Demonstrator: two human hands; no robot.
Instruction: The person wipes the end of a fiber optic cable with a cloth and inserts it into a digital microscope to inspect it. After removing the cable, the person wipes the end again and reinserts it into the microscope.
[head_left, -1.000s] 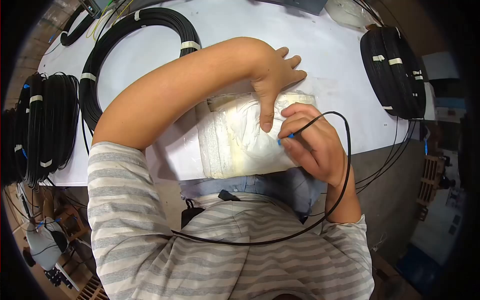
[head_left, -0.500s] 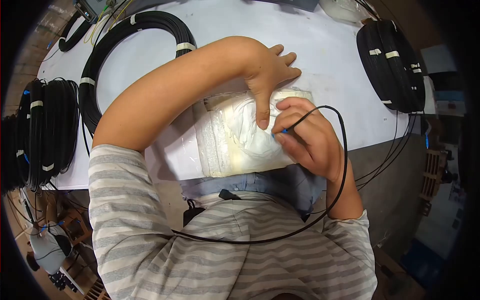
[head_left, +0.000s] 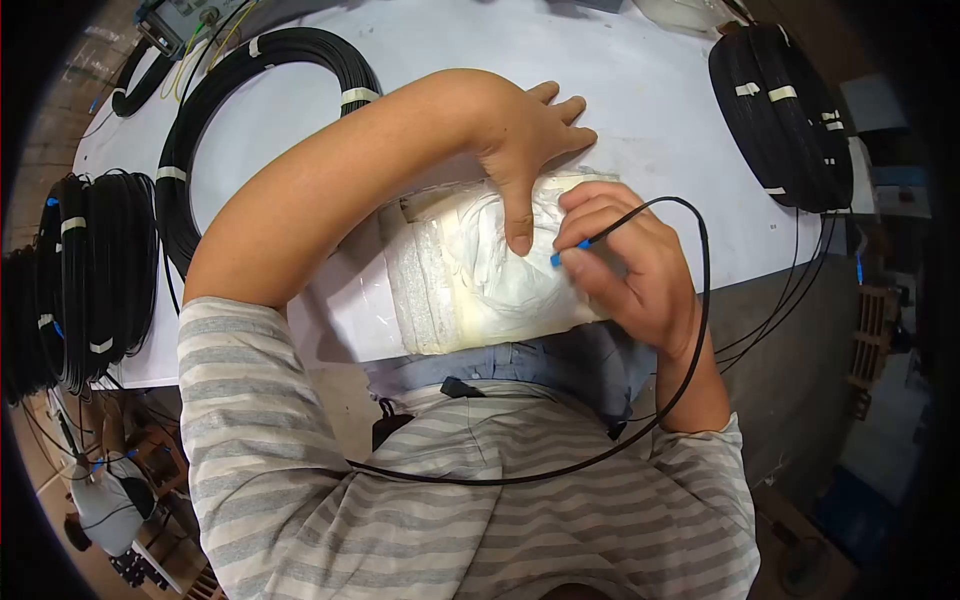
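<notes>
Holding the blue connector (head_left: 557,259) in the right hand (head_left: 630,262), with grip together on it, thumb and fingertips pinching from either side. Pointing its tip toward 8 o'clock, over the 3 o'clock side of the crumpled white cloth (head_left: 500,275); touching it or just clear of it, cannot tell.

Running from the connector, over the fingers: looping out to 3 o'clock with the black cable (head_left: 706,260), past the right forearm, then round through 6 o'clock across the striped shirt (head_left: 430,530) toward 7 o'clock.

Reaching across from 9 o'clock with the left arm; pressing the thumb of the left hand (head_left: 530,140) down on the cloth, grip apart and otherwise holding nothing, with fingers spread toward 1 and 2 o'clock on the white surface (head_left: 640,110). Lying under the cloth, at the near edge of the surface: a taped pad (head_left: 408,285).

Resting farther out on the surface: at 10 o'clock a large ring of black cable (head_left: 200,110), partly behind the left arm; at 9 o'clock upright black coils (head_left: 105,270); at 2 o'clock a thick, taped black bundle (head_left: 775,125). Visible at 8 o'clock, beyond the surface: another person (head_left: 108,510), small and blurred.
</notes>
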